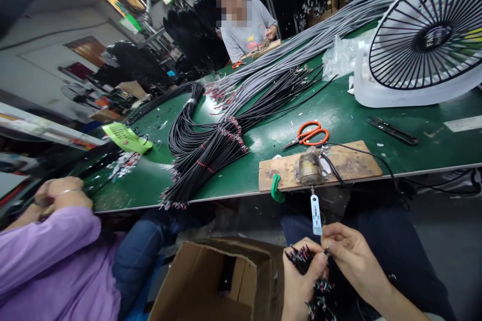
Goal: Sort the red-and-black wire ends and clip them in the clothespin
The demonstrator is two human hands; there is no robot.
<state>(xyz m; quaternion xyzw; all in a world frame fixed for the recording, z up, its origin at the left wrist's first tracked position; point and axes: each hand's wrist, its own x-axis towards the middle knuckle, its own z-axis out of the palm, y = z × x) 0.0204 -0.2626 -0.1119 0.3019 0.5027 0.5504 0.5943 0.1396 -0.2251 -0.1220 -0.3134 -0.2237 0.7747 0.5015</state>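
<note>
The left hand [300,288] is closed around a bundle of black cables [301,259], bare ends up, right of the cardboard box [269,273]. The right hand [352,250] appears to pinch a single cable end [326,250] at the bundle's far side. Just beyond is a pale-blue holder [316,218], jutting nearward from a motor [311,169] on a wooden board [356,158]. If the motor turns, the close fingertips could be caught; a loosened left grip could spill cables.

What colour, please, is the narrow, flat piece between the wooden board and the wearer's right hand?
The narrow, flat piece is light blue; head view.
</note>
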